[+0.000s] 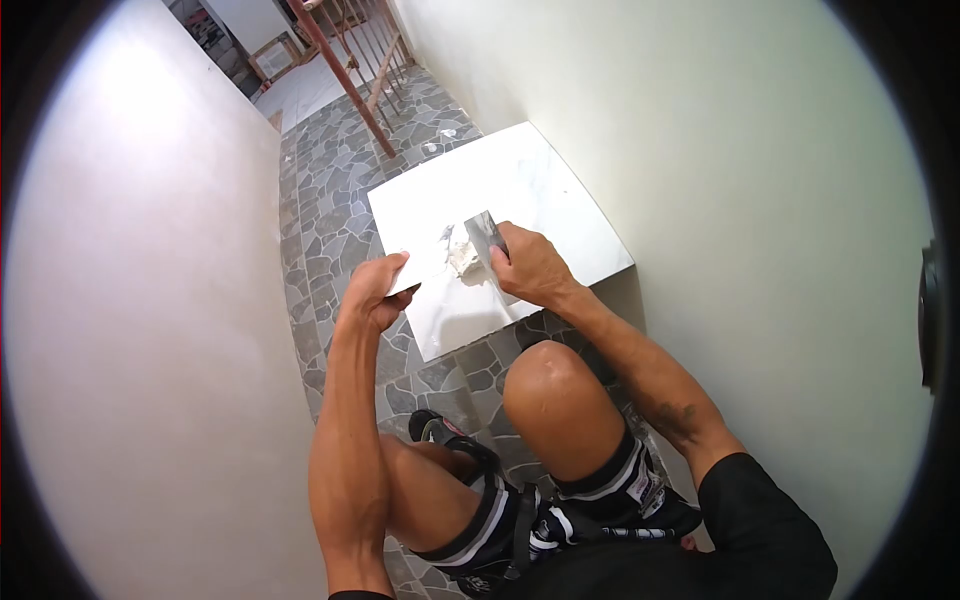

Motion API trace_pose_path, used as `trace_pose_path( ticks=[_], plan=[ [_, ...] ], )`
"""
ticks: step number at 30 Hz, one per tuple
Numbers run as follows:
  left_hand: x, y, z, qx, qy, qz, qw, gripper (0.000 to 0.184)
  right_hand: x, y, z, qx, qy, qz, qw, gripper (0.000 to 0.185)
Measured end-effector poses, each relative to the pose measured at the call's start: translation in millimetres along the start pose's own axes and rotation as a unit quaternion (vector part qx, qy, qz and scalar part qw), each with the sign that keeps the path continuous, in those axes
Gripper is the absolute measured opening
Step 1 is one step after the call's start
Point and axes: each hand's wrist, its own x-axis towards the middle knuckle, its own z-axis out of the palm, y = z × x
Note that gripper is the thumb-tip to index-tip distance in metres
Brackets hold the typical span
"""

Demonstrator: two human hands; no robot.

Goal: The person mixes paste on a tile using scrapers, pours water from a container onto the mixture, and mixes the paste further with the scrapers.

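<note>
My right hand [532,265] is closed on a putty knife [482,232], its flat metal blade turned up and left. Just left of the blade, a lump of off-white putty [463,258] lies over the white tile slab [530,180], with smears around it. My left hand [378,290] grips a thin, flat white piece [412,275] at the slab's left edge. This piece nearly blends into the slab, so its full outline is hard to make out. The handle of the putty knife is hidden in my fist.
Pale walls [170,280] close in on both sides of the narrow passage. Grey stone-patterned flooring [325,200] runs beneath the slab. A rusty metal frame [350,80] stands beyond it. My bent knees [550,385] are close to the slab's near edge.
</note>
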Motion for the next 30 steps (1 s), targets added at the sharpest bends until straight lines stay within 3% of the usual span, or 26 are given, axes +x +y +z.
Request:
trace_pose_path(
  ticks=[6, 15, 18, 22, 26, 30],
  plan=[
    [-13.4, 4.3, 5.2, 0.061, 0.046, 0.016, 0.997, 0.02, 6.0, 2.8, -28.0, 0.063, -0.029, 0.103, 0.992, 0.028],
    [-2.3, -7.4, -2.8, 0.053, 0.002, 0.105, 0.993, 0.031, -9.3, 41.7, -62.4, 0.212, 0.004, 0.213, 0.954, 0.031],
    [7.7, -16.8, -13.3, 0.057, -0.001, 0.169, 0.984, 0.042, -26.1, 87.2, -71.7, 0.179, 0.045, 0.24, 0.953, 0.029],
    [14.8, -29.2, -30.5, 0.069, -0.008, 0.173, 0.982, 0.043, -50.0, 106.5, -90.5, 0.179, 0.066, 0.278, 0.941, 0.03],
    [19.0, -38.4, -45.9, 0.075, -0.016, 0.148, 0.986, 0.04, -61.7, 125.4, -80.8, 0.109, 0.031, 0.271, 0.956, 0.035],
    [23.4, -46.4, -54.5, 0.071, -0.015, 0.131, 0.989, 0.038, -43.3, 90.6, -53.0, 0.035, -0.018, 0.264, 0.964, 0.04]
  ],
)
